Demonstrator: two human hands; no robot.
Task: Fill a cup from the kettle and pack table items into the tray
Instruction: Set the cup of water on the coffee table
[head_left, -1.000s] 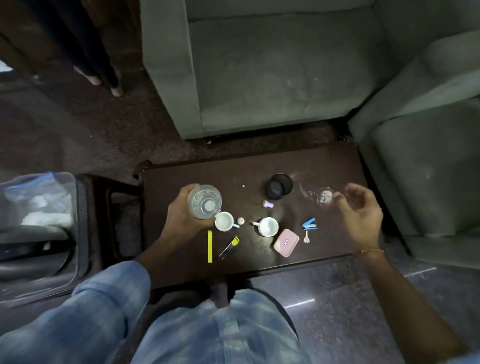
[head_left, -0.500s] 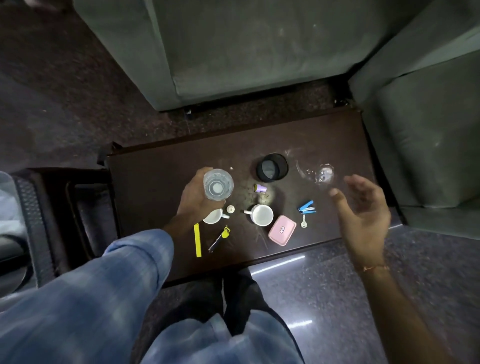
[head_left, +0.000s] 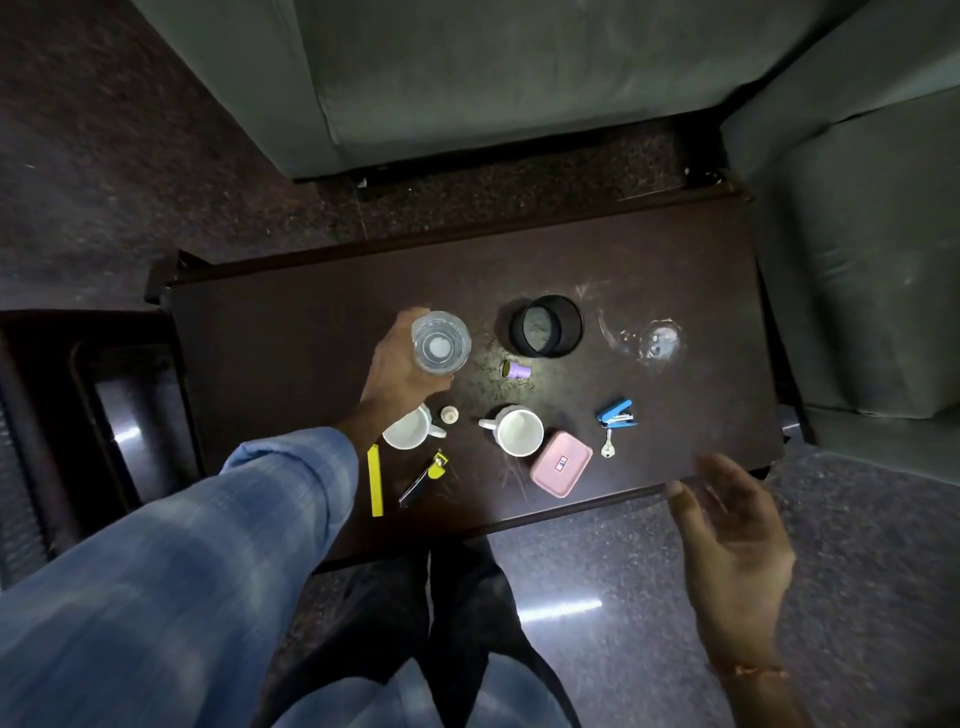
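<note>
Clear glass (head_left: 441, 343) held above dark table (head_left: 291, 353), left hand (head_left: 400, 371) fingers wrapped around it. Two white cups (head_left: 408, 431) (head_left: 517, 431) stand just below. Right hand (head_left: 737, 545) off table edge, fingers loose, apart, holding nothing. Pink box (head_left: 561, 464) beside right cup.

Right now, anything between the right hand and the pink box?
Nothing visible does. The right hand hangs open off the table's near edge, and the pink box lies just inside that edge with bare tabletop between them. The key and blue stapler lie beside that line, not across it.
</note>
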